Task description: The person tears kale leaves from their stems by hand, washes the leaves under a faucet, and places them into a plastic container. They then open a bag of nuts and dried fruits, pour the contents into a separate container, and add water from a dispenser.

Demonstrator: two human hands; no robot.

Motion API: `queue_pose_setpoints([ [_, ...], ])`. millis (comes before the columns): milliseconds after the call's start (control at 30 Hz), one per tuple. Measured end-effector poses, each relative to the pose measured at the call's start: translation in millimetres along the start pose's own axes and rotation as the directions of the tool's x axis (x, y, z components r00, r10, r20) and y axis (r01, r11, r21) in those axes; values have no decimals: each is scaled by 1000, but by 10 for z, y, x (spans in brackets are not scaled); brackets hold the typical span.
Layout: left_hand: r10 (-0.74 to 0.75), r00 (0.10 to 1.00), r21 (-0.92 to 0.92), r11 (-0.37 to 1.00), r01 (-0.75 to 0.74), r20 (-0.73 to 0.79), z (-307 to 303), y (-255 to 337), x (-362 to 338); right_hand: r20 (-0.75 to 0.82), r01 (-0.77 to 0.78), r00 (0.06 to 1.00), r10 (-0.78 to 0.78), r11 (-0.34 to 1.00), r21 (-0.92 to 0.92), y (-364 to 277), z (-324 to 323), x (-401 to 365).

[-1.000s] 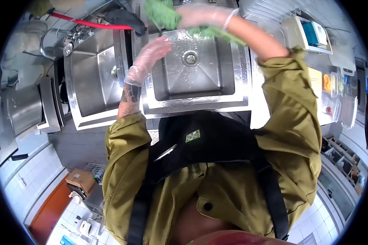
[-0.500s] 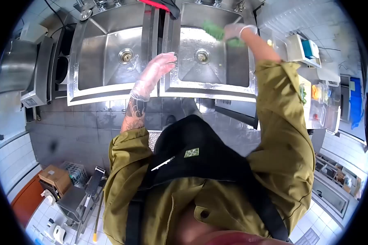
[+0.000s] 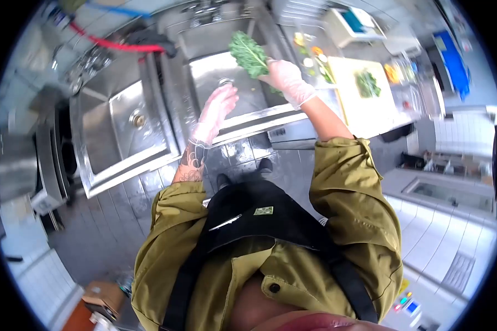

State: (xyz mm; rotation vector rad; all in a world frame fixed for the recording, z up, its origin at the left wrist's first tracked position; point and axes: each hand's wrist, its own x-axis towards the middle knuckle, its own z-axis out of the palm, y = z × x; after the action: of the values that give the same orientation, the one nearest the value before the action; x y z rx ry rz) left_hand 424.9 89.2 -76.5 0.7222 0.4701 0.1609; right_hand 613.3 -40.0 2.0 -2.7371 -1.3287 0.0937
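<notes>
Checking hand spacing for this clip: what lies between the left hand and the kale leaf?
Only bare sink basin and its drain, seen in the head view, separate the left hand from the kale leaf.

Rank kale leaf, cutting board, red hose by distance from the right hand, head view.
1. kale leaf: held in the right hand, up-left of it.
2. cutting board: to the hand's right.
3. red hose: far left, at the back.
</notes>
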Motion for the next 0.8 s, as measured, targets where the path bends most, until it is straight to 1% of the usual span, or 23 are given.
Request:
queue_pose_setpoints([
  [67,43,995,32,998,-46,92,583,-34,193,7,-31,1000,31,990,140,191,-364,-284],
  [100,79,989,33,996,-84,122,860,-96,331,153,-133,983,99,965,227,322,-561,-399],
  [133,110,983,24,993,-115,145,1151,-79,403,194,-157,977,89,916,370,433,-790,-532],
  [167,141,945,-2,989,-147,295,1447,-104,469,215,-168,974,65,846,506,585,-972,-729],
  [200,131,925,-1,990,-140,356,1759,-138,475,225,-170,974,31,758,630,738,-1070,-917],
  [233,124,903,-1,991,-135,413,2082,-200,473,283,-229,959,11,616,754,941,-1112,-1078],
  [267,119,878,-1,991,-134,464,2380,-286,523,157,-147,987,23,503,852,1143,-1143,-1218],
  [300,102,876,75,985,-155,472,2645,-395,632,28,-39,999,33,389,921,1343,-1174,-1360],
  [333,82,871,117,981,-157,485,2906,-530,773,-7,-15,999,48,428,904,1691,-1258,-1393],
  [367,79,899,205,962,-183,431,3206,-630,1066,-41,7,997,63,467,884,2042,-1326,-1429],
  [400,114,907,292,924,-246,406,3499,-733,1133,6,-9,1000,8,611,792,2604,-1118,-1463],
  [433,146,897,401,856,-326,418,3815,-797,1152,66,-18,997,-37,735,678,3091,-1002,-1545],
  [467,174,886,502,770,-394,429,4086,-877,1181,83,-90,996,39,580,810,3467,-1028,-1669],
  [500,233,844,591,624,-510,483,4317,-993,1305,109,-142,988,106,399,906,3845,-1142,-1744],
  [533,281,800,722,345,-599,530,4589,-1062,1355,139,-172,976,168,200,965,4178,-1329,-1766],
  [567,262,787,742,265,-615,559,4821,-1167,1418,166,-189,953,253,69,980,4341,-1698,-1853],
  [600,239,779,758,193,-624,580,5003,-1267,1461,140,-169,948,285,82,982,4489,-1839,-1897],
  [633,220,742,746,81,-661,634,5141,-1351,1523,115,-154,943,311,103,983,4627,-1952,-1891],
  [667,200,737,741,72,-668,646,5262,-1431,1567,94,-143,939,330,127,982,4723,-2061,-1867],
  [700,190,733,737,60,-673,654,5356,-1486,1604,197,-235,938,284,102,967,4790,-2189,-1811],
  [733,182,730,736,44,-676,659,5403,-1513,1629,181,-209,962,205,124,970,4951,-2140,-1741],
  [767,117,790,776,148,-613,602,5390,-1528,1672,158,-175,980,121,144,974,5151,-2015,-1610],
  [800,97,813,773,262,-578,575,5393,-1548,1720,132,-136,991,35,162,977,5266,-1980,-1496],
])
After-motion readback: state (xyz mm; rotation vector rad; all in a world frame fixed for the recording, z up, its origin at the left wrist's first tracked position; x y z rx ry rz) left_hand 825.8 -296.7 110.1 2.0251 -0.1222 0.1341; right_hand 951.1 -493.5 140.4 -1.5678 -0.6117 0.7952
